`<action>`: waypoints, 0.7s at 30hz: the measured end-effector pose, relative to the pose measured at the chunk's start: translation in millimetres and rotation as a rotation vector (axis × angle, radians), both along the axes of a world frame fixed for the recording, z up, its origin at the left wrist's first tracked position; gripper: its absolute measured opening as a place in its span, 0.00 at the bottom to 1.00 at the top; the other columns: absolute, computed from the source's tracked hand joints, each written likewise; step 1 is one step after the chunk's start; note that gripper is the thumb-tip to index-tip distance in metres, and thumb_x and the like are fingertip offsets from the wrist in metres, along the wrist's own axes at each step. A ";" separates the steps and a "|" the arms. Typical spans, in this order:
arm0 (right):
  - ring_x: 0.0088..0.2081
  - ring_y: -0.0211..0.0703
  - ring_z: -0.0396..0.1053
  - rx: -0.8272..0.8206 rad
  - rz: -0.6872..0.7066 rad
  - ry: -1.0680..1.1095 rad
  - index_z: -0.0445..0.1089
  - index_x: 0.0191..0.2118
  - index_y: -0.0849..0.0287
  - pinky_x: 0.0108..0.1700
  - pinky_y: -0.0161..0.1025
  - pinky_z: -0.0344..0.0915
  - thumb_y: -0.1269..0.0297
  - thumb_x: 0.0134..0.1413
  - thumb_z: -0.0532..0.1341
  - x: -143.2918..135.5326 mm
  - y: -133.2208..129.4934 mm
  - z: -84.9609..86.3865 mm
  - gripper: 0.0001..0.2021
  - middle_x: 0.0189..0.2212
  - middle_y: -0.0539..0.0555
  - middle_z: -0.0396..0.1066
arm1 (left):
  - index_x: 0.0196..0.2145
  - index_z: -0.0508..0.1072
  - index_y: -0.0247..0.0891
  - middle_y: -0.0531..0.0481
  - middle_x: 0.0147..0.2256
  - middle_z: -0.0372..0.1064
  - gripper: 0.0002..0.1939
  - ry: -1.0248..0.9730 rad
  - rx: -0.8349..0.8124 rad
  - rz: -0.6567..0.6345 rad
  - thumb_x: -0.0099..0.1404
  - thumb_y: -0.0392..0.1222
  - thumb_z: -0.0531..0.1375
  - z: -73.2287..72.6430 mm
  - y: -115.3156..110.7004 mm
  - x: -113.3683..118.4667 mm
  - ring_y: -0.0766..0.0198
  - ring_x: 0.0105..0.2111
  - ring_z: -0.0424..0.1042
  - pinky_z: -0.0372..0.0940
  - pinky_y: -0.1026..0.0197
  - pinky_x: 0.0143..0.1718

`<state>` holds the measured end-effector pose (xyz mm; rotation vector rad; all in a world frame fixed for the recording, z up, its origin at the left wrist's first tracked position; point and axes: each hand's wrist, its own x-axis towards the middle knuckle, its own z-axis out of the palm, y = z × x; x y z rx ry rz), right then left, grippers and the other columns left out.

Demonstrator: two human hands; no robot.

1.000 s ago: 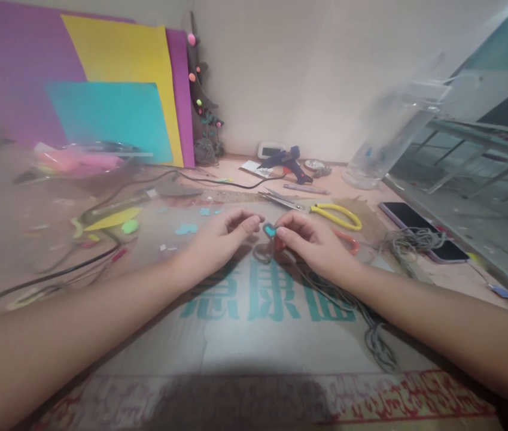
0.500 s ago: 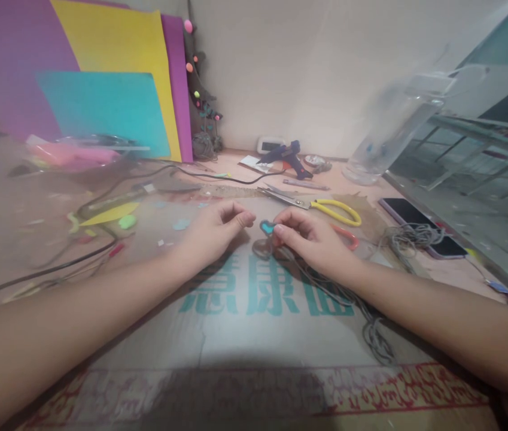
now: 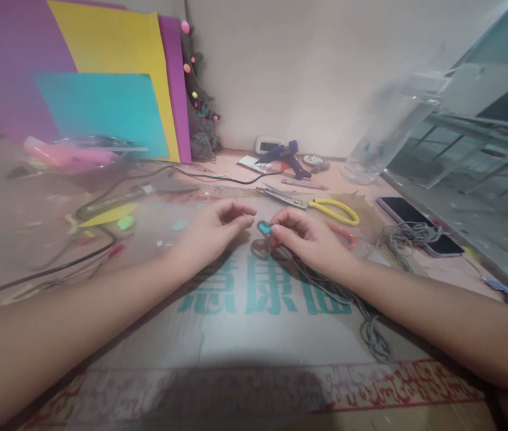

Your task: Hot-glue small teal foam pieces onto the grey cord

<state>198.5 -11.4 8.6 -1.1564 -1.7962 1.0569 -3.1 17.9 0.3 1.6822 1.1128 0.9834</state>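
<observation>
The step in hand looks like fine handwork on a small, bright-blue, heart-shaped piece with a dark greyish border, probably the shaping or fixing of its edge. The piece sits in the narrow grip of the right hand, pinched by thumb and finger at its right side, above a sheet of pale cardboard printed with green characters on the pale pink tabletop. The left hand stands near the heart's other side, apart from it; its thumb and forefinger come close together, but I cannot tell whether they meet or pinch something thin. The next move would seem to call for the left fingertips at the heart's free edge, with the right pinch steadying it. Hard to make out are how the border is attached and whether the brownish-grey round coil just below is joined to it. The right hand and forearm partly cover the thin grey cord strands and an orange handle loop; the far left of the tabletop is smeared by blur.
</observation>
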 end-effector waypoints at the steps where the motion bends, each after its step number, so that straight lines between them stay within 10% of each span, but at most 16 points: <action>1: 0.28 0.37 0.68 -0.003 0.000 -0.004 0.64 0.34 0.57 0.33 0.36 0.65 0.57 0.60 0.59 -0.1 0.2 -0.3 0.10 0.26 0.49 0.70 | 0.42 0.76 0.38 0.49 0.35 0.76 0.13 -0.011 -0.007 -0.004 0.63 0.48 0.62 0.5 -0.5 0.2 0.63 0.32 0.73 0.66 0.61 0.34; 21: 0.25 0.35 0.65 0.046 -0.021 -0.011 0.66 0.35 0.58 0.30 0.35 0.62 0.54 0.64 0.56 3.0 1.8 -0.6 0.13 0.26 0.48 0.68 | 0.30 0.75 0.37 0.50 0.30 0.75 0.16 0.177 0.086 -0.088 0.64 0.53 0.59 5.7 -5.6 1.8 0.62 0.30 0.70 0.62 0.61 0.34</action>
